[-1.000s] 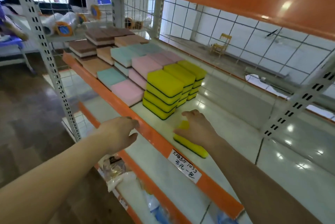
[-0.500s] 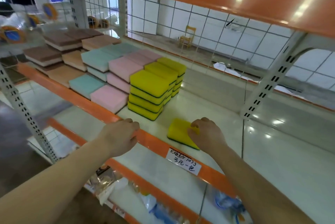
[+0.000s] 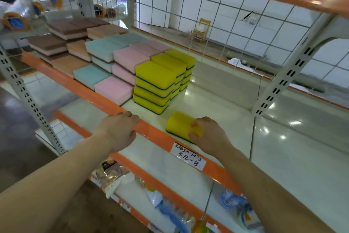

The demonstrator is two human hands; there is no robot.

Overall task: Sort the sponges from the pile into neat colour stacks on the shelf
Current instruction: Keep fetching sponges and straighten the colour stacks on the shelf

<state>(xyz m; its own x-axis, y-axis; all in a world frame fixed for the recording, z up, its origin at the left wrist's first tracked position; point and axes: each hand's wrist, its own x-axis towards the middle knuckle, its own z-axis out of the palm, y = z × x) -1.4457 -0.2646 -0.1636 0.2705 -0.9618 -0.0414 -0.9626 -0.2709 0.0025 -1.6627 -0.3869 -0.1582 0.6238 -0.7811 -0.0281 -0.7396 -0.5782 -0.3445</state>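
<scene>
A lone yellow sponge [image 3: 179, 126] with a dark green underside lies on the white shelf [image 3: 217, 112], near its orange front rail [image 3: 151, 132]. My right hand [image 3: 209, 136] grips this sponge at its right end, fingers and thumb curled round it. My left hand [image 3: 119, 130] rests on the orange rail with its fingers hooked over the edge. Behind the sponge stand yellow stacks [image 3: 156, 85], then pink stacks [image 3: 124, 70], teal stacks [image 3: 100, 53], and tan and brown stacks [image 3: 64, 44] further left.
A handwritten price label [image 3: 188, 156] is stuck on the rail. A wire grid [image 3: 207, 25] closes the shelf's back, and a perforated upright [image 3: 287, 74] stands at right. The shelf below holds packaged goods [image 3: 170, 212]. Tape rolls [image 3: 17, 22] sit on the neighbouring shelf.
The view has turned right and closer to the shelf. My right hand shifted from covering the sponge to gripping its right end. My left hand settled onto the orange rail.
</scene>
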